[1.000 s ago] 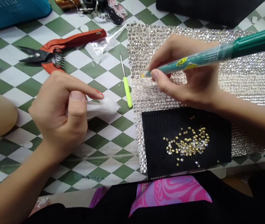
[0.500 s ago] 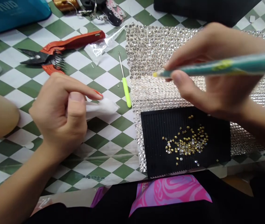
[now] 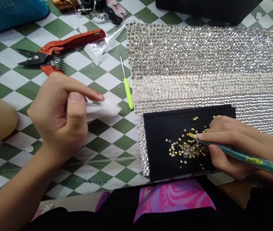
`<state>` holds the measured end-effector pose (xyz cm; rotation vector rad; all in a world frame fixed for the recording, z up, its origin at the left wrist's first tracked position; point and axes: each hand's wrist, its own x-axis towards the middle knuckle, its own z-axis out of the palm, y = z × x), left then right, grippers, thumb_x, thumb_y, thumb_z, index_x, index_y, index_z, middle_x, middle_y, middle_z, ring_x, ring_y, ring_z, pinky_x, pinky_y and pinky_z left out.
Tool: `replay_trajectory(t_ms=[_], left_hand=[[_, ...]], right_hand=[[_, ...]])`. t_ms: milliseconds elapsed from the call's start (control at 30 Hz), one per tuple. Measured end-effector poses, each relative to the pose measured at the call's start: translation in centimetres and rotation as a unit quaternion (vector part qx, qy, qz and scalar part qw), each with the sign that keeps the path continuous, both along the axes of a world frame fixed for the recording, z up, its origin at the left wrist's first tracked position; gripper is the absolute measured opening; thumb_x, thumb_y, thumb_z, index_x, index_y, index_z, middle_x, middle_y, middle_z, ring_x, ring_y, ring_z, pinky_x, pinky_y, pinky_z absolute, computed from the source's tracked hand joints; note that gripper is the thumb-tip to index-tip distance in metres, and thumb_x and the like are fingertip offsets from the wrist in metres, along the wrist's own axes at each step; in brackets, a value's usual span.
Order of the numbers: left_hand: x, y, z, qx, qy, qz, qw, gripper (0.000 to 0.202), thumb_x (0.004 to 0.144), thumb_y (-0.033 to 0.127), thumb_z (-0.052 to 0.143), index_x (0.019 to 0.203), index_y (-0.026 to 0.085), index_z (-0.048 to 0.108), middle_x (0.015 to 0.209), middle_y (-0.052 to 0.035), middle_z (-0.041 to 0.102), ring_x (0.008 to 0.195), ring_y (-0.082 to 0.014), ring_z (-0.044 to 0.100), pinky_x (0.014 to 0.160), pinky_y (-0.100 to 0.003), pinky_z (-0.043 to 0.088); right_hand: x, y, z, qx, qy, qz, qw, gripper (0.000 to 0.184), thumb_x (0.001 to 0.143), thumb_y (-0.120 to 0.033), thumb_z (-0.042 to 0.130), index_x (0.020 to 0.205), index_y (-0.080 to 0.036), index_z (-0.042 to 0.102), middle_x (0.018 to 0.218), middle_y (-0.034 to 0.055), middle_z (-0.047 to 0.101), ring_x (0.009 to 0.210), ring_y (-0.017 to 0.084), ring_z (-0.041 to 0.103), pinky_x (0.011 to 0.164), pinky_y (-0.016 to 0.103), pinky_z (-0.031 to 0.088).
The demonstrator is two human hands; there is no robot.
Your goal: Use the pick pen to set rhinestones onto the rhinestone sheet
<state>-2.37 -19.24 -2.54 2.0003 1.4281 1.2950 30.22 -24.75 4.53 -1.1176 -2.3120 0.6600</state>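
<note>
- The fingers (image 3: 219,128) of our right hand (image 3: 237,147) are closed around a slim teal pen-shaped rhinestone picker (image 3: 247,158), gripped low like a pencil.
- Its yellow tip (image 3: 191,135) sits among loose gold-backed rhinestones (image 3: 186,149) (whether it touches one, we cannot tell), which are scattered on a black ridged plastic tray (image 3: 158,154).
- The tray lies across the lower part of a large silver rhinestone sheet (image 3: 194,64).
- The thumb and forefinger (image 3: 75,102) of our left hand (image 3: 57,118) are pressed together, pinching a crumpled white tissue (image 3: 103,109).
- Just beside the tissue lies a steel awl with a lime-green handle (image 3: 128,98).
- Farther up, red-handled spring snips (image 3: 74,40) and a clear plastic bag (image 3: 94,48) rest on the green-and-white checkered bench (image 3: 103,134).
</note>
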Motion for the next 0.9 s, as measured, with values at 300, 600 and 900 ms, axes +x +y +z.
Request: replay_trajectory(t_ms=[300,600,900], left_hand=[[0.2,0.1,0.0,-0.002,0.003,0.002,1.000,0.031,0.094,0.028,0.048,0.078,0.020,0.074,0.076,0.0034,0.068,0.078,-0.0013,0.056,0.079,-0.024,0.041],[0.1,0.0,0.0,-0.004,0.020,0.004,1.000,0.034,0.095,0.032,0.046,0.078,0.018,0.072,0.075,0.0023,0.066,0.079,-0.0023,0.056,0.078,-0.024,0.042],[0.0,-0.2,0.0,-0.008,0.031,0.010,0.999,0.034,0.095,0.029,0.045,0.078,0.019,0.071,0.075,0.0017,0.064,0.079,-0.0029,0.055,0.079,-0.026,0.042]], right_hand=[[-0.3,-0.1,0.0,-0.010,-0.008,-0.019,1.000,0.025,0.085,-0.002,0.059,0.097,-0.022,0.066,0.070,0.0001,0.063,0.060,0.012,0.059,0.053,0.027,0.051],[-0.2,-0.8,-0.4,0.001,-0.004,-0.069,0.998,0.026,0.085,0.000,0.053,0.092,-0.020,0.067,0.068,-0.0003,0.056,0.061,0.010,0.052,0.053,0.027,0.046],[0.0,-1.1,-0.7,0.016,0.014,-0.083,0.996,0.027,0.084,-0.002,0.054,0.092,-0.022,0.069,0.068,-0.0020,0.058,0.058,0.009,0.052,0.050,0.026,0.046]])
